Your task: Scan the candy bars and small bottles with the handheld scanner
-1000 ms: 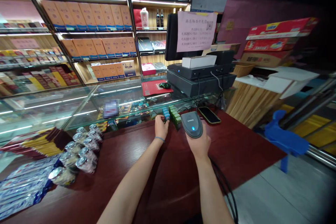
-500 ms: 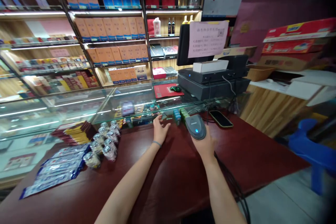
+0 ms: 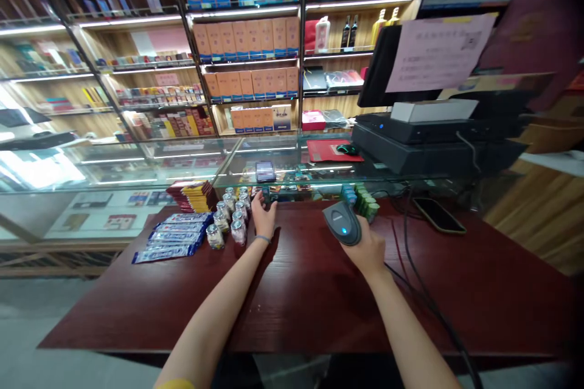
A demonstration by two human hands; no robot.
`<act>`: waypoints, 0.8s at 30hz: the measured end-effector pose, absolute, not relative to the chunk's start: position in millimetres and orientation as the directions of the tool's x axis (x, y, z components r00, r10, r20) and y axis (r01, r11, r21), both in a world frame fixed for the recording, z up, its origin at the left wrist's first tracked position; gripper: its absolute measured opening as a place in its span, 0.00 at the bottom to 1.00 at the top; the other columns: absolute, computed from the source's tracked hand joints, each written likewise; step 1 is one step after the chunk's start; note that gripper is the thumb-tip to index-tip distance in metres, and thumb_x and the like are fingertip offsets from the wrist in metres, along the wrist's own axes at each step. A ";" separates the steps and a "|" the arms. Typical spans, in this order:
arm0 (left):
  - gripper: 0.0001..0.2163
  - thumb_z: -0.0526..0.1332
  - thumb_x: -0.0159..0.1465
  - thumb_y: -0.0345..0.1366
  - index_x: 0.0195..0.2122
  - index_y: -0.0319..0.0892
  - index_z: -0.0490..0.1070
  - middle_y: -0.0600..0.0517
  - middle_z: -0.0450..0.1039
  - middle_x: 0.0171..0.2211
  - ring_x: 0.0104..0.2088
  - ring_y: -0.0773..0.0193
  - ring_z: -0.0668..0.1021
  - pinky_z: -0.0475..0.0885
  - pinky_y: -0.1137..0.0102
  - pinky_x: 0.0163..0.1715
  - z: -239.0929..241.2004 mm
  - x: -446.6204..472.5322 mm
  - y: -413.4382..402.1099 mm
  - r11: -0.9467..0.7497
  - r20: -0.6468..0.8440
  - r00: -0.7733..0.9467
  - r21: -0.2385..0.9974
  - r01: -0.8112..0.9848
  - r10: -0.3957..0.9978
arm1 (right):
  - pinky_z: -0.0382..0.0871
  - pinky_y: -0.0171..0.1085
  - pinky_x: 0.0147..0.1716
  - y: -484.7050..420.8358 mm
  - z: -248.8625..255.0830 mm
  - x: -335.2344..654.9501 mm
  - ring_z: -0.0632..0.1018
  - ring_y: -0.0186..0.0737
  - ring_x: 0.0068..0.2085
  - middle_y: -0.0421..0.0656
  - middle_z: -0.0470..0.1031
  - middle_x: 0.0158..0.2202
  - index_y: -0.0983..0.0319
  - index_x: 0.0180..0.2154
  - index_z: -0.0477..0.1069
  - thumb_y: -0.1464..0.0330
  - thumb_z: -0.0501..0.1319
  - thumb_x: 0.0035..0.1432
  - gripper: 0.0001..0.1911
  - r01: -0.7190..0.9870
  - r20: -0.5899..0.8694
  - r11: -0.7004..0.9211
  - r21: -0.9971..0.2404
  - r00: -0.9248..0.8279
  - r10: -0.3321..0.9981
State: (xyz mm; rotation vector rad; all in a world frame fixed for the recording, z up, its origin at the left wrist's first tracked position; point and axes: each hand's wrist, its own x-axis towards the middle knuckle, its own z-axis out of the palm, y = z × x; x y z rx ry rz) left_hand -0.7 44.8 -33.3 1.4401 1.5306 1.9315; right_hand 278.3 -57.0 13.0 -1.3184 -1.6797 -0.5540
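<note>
My right hand grips a grey barcode scanner with a blue light, held just above the dark red counter. Its black cable trails off to the right. My left hand reaches forward with fingers spread, right beside a cluster of small clear jars with silver lids. Behind the scanner stands a row of small green and blue boxes.
Blue packets and a stack of red and yellow boxes lie left of the jars. A phone rests on the counter at right. A glass display case, a cash register and stocked shelves stand behind.
My left hand has left the small green and blue boxes and moved left to the jars, opening its fingers. The view has swung left. The scanner stays in my right hand.
</note>
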 end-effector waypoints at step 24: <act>0.23 0.65 0.57 0.29 0.53 0.38 0.62 0.36 0.63 0.55 0.60 0.47 0.65 0.59 0.52 0.61 -41.5 4.2 105.4 -0.173 0.404 -0.643 0.903 0.393 0.651 | 0.67 0.35 0.26 -51.7 -1.1 247.6 0.78 0.41 0.24 0.41 0.77 0.26 0.64 0.45 0.67 0.69 0.57 0.52 0.16 0.852 0.782 0.521 -0.045 -0.294 0.549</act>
